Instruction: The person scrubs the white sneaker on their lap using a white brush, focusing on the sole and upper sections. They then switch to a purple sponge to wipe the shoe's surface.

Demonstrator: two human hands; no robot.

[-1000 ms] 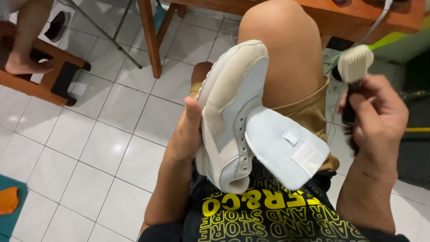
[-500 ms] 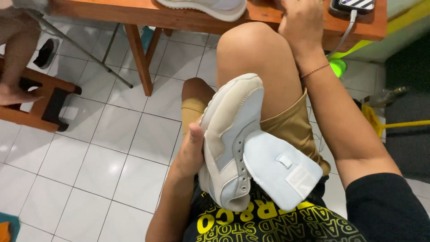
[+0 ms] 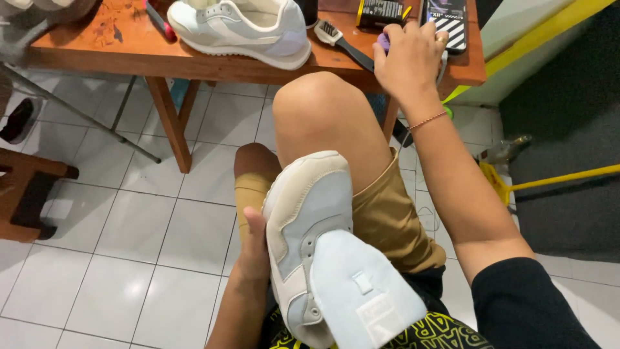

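Head view: the right hand (image 3: pixel 410 55), a second ago raised beside the knee with a brush held in it, is now stretched to the wooden worktop (image 3: pixel 129 45), fingers curled over a small purple object (image 3: pixel 383 42), the grip partly hidden; a black-handled brush (image 3: pixel 342 40) lies just beside it; brushing is thus judged paused; the left hand (image 3: pixel 253 249) is kept clasped on the pale sneaker (image 3: pixel 310 232) upon the lap; a second sneaker (image 3: pixel 242 29) rests on the worktop.
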